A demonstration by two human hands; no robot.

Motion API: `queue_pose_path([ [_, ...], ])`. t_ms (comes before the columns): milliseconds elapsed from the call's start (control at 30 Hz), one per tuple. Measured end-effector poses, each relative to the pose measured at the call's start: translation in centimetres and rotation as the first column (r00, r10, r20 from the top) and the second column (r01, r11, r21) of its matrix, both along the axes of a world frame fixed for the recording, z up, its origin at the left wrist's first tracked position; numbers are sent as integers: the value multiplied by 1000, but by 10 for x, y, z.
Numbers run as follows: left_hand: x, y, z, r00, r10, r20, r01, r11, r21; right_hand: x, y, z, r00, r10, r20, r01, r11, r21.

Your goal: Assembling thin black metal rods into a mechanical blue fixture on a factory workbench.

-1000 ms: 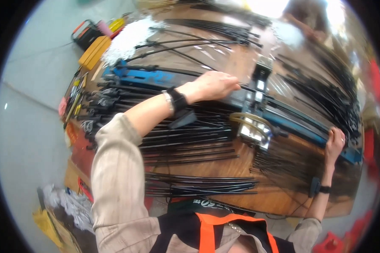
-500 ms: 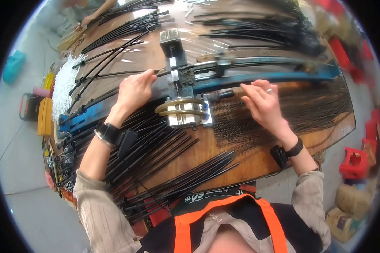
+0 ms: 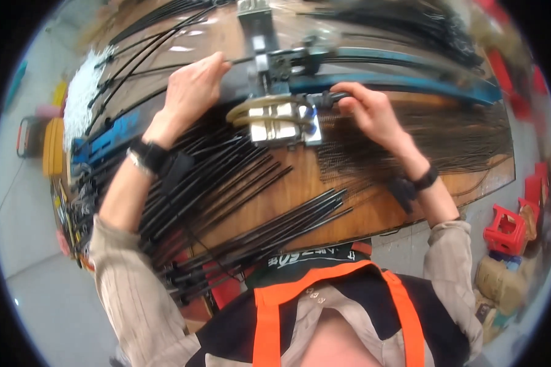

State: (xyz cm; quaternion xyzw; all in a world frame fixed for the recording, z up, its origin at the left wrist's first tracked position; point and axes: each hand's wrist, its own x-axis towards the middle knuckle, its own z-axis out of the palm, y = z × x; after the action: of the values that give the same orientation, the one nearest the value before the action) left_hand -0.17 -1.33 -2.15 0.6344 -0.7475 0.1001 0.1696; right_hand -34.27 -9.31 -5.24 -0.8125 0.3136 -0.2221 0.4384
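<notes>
My left hand (image 3: pixel 194 90) is closed, thumb and fingers pinching a thin black cable (image 3: pixel 242 60) just left of a metal clamping fixture (image 3: pixel 274 125). The cable runs on into the fixture's upper part. My right hand (image 3: pixel 373 115) has its fingertips curled on the short black handle (image 3: pixel 326 100) at the fixture's right side. A yellowish hose (image 3: pixel 242 115) loops over the fixture's front. A long blue rail (image 3: pixel 410 87) stretches away to the right behind the handle. Motion blurs the fixture's upper parts.
Several black cables (image 3: pixel 242 186) lie on the wooden table (image 3: pixel 306 177) nearest me. Thin brown wires (image 3: pixel 416 137) spread below my right hand. White pieces (image 3: pixel 82 98) are heaped at the far left. A red stool (image 3: pixel 505 229) stands on the floor at right.
My right hand has come from beside the handle onto it, fingers curling. My left hand stays near the fixture's left side. The whole view has shifted, so the table sits higher.
</notes>
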Motion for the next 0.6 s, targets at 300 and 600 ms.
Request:
queue_pose_path([
  [300,82,26,0,932,0,362,146,915,-376,-10,45,-30,979,111,-172,-203,649,-734],
  [600,12,165,-24,987,-21,159,-3,989,148,0,53,6,891,335,-307,-453,712,-537],
])
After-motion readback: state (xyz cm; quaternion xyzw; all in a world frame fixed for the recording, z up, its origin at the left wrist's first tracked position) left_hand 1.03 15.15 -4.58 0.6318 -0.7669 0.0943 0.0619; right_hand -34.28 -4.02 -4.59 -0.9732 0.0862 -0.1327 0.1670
